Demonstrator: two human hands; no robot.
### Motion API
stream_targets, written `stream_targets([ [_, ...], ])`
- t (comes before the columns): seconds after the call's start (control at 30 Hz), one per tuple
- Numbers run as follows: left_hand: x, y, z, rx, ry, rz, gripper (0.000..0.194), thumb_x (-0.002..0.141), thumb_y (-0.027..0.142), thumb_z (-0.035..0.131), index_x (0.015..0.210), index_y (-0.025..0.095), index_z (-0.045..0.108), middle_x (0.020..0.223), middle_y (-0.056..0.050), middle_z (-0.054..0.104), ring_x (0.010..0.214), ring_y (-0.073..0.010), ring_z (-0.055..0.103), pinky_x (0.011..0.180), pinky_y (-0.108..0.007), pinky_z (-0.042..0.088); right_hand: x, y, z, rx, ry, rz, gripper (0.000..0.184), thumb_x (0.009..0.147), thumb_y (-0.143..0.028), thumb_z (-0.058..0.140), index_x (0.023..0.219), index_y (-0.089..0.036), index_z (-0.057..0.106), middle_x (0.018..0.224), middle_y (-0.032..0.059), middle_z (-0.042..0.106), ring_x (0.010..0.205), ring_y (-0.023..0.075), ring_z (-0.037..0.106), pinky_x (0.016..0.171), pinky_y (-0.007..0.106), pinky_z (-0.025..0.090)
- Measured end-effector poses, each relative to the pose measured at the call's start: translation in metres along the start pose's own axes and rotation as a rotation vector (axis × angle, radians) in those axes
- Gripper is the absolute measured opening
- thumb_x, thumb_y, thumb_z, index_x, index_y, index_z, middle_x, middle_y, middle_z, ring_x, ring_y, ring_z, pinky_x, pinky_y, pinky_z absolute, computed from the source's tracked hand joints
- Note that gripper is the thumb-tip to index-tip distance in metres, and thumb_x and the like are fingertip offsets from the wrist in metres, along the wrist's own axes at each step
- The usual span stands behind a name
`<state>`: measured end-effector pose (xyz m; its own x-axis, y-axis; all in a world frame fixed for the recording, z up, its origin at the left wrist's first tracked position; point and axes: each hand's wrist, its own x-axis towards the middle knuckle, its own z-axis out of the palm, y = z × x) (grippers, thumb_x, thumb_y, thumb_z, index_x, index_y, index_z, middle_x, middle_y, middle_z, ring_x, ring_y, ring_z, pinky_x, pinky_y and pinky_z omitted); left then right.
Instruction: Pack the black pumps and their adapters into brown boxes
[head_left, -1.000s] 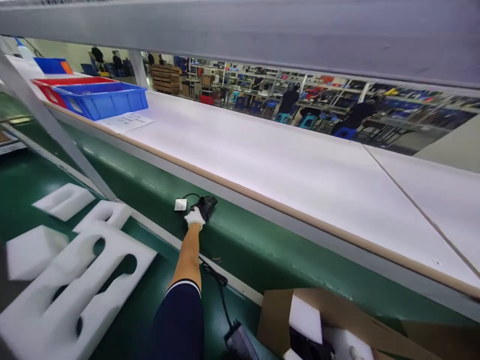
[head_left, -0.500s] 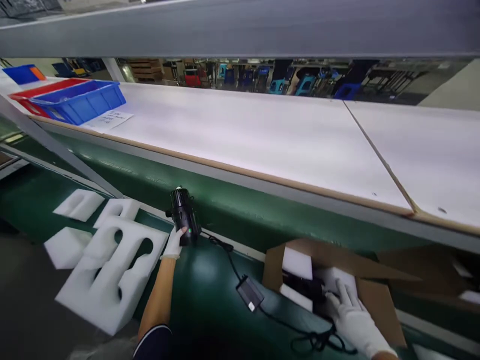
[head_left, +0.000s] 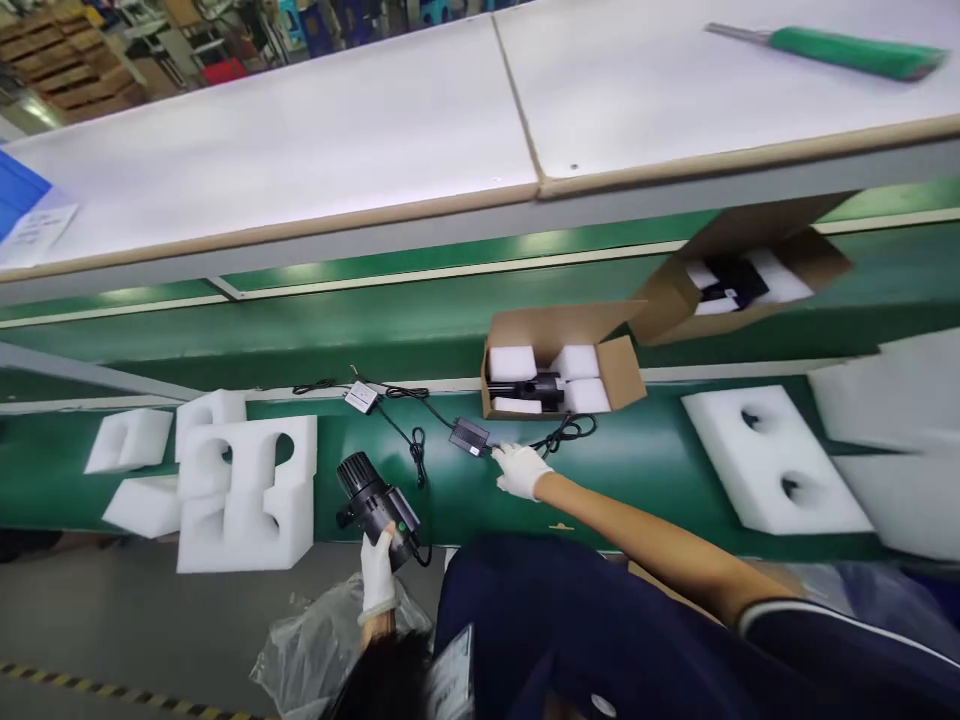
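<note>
My left hand [head_left: 379, 570], in a white glove, grips a black cylindrical device [head_left: 379, 512] with a ribbed end and a small green spot, tilted over the near edge of the green bench. Its cord hangs by my wrist. My right hand [head_left: 520, 470], also gloved, has its fingers closed around the cord beside a black power adapter [head_left: 469, 437]. Just beyond lies a coiled black cable [head_left: 564, 434]. An open cardboard box [head_left: 555, 325] behind it holds white foam blocks and another black device [head_left: 536, 390]. A small white-faced box [head_left: 362, 397] with cables lies left of the adapter.
White foam inserts [head_left: 247, 500] stand at the left, and another foam slab [head_left: 776, 460] lies at the right. A second open box [head_left: 739, 280] sits behind. Above the bench runs a white shelf [head_left: 315, 140] bearing a green-handled tool [head_left: 855, 52]. Clear plastic [head_left: 315, 650] lies below.
The view has turned downward and right. My left hand has brought the black device toward the near bench edge. My right hand has left the cardboard box and closed on the adapter's cord.
</note>
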<state>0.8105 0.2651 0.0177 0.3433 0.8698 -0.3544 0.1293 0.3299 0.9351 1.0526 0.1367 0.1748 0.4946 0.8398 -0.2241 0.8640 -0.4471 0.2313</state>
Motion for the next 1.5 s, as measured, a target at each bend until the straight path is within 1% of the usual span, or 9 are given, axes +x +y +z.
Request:
stream_targets([
  [0.2, 0.022, 0.016, 0.036, 0.515, 0.047, 0.064, 0.056, 0.075, 0.051, 0.060, 0.118, 0.018, 0.048, 0.110, -0.016, 0.066, 0.096, -0.0303, 0.067, 0.079, -0.042, 0.053, 0.013, -0.001, 0.030, -0.080, -0.022, 0.171, 0.052, 0.076, -0.004, 0.054, 0.127, 0.004, 0.053, 0.125, 0.0307, 0.054, 0.116, 0.0346, 0.051, 0.097, 0.044, 0.034],
  [0.43, 0.014, 0.017, 0.074, 0.735, 0.069, 0.255, 0.074, 0.073, 0.045, 0.061, 0.134, 0.015, 0.034, 0.125, -0.022, 0.054, 0.113, -0.0369, 0.056, 0.091, -0.050, 0.046, -0.037, 0.019, 0.008, -0.056, 0.086, 0.124, 0.043, 0.083, -0.015, 0.049, 0.124, -0.006, 0.059, 0.132, 0.0229, 0.052, 0.117, 0.0337, 0.049, 0.096, 0.042, 0.034],
  [0.53, 0.007, 0.026, 0.089, 0.818, 0.159, 0.404, 0.087, 0.075, 0.042, 0.058, 0.144, 0.007, 0.017, 0.144, -0.030, 0.031, 0.133, -0.0424, 0.034, 0.103, -0.056, 0.033, -0.066, 0.041, -0.001, 0.129, 0.095, 0.175, 0.035, 0.089, -0.033, 0.044, 0.106, -0.015, 0.068, 0.107, 0.0163, 0.067, 0.101, 0.0292, 0.060, 0.086, 0.038, 0.042],
  [0.67, 0.003, 0.042, 0.105, 1.038, 0.178, 0.584, 0.094, 0.074, 0.041, 0.061, 0.145, 0.001, 0.014, 0.145, -0.039, 0.020, 0.133, -0.0495, 0.029, 0.102, -0.061, 0.029, -0.077, 0.068, 0.011, 0.470, 0.071, 0.506, 0.043, 0.088, -0.047, 0.044, 0.107, -0.015, 0.066, 0.097, 0.0135, 0.069, 0.090, 0.0252, 0.064, 0.077, 0.033, 0.046],
  [0.77, 0.000, 0.045, 0.113, 1.162, 0.147, 0.600, 0.096, 0.072, 0.041, 0.063, 0.143, -0.003, 0.016, 0.143, -0.043, 0.019, 0.134, -0.0529, 0.024, 0.101, -0.064, 0.027, -0.060, 0.069, 0.028, 0.859, 0.262, 0.520, 0.046, 0.087, -0.039, 0.046, 0.123, -0.011, 0.053, 0.100, 0.0116, 0.067, 0.086, 0.0195, 0.062, 0.077, 0.030, 0.047],
  [0.93, -0.006, 0.042, 0.143, 1.242, 0.076, 0.870, 0.090, 0.071, 0.037, 0.065, 0.146, 0.009, 0.024, 0.151, -0.028, 0.022, 0.139, -0.0459, 0.020, 0.106, -0.060, 0.025, -0.037, 0.050, 0.039, 1.209, 0.552, 0.437, 0.033, 0.085, -0.024, 0.034, 0.110, -0.012, 0.052, 0.097, 0.0081, 0.066, 0.086, 0.0177, 0.059, 0.077, 0.028, 0.047],
  [1.17, 0.040, 0.107, 0.204, 1.425, -0.472, 1.082, 0.073, 0.076, 0.004, 0.045, 0.146, 0.016, 0.030, 0.154, -0.016, 0.027, 0.143, -0.0321, 0.018, 0.112, -0.052, 0.022, -0.079, 0.060, 0.009, 0.659, 0.399, 0.591, 0.042, 0.090, -0.023, 0.035, 0.129, -0.012, 0.046, 0.106, 0.0142, 0.067, 0.094, 0.0232, 0.063, 0.082, 0.030, 0.043],
  [1.27, 0.058, 0.134, 0.216, 1.402, -0.596, 1.135, 0.069, 0.074, 0.001, 0.044, 0.142, 0.016, 0.038, 0.147, -0.015, 0.040, 0.139, -0.0282, 0.028, 0.111, -0.045, 0.026, -0.094, 0.068, -0.012, 0.376, 0.311, 0.559, 0.043, 0.091, -0.019, 0.034, 0.133, -0.012, 0.044, 0.103, 0.0150, 0.068, 0.091, 0.0245, 0.065, 0.080, 0.030, 0.043],
  [1.5, 0.026, 0.121, 0.242, 1.290, -0.753, 1.064, 0.072, 0.068, 0.023, 0.063, 0.136, 0.016, 0.042, 0.139, -0.015, 0.046, 0.128, -0.0316, 0.042, 0.103, -0.041, 0.037, -0.094, 0.102, -0.058, 0.129, 0.275, 0.470, 0.040, 0.093, -0.019, 0.031, 0.128, -0.014, 0.050, 0.102, 0.0154, 0.068, 0.089, 0.0264, 0.065, 0.075, 0.032, 0.045],
])
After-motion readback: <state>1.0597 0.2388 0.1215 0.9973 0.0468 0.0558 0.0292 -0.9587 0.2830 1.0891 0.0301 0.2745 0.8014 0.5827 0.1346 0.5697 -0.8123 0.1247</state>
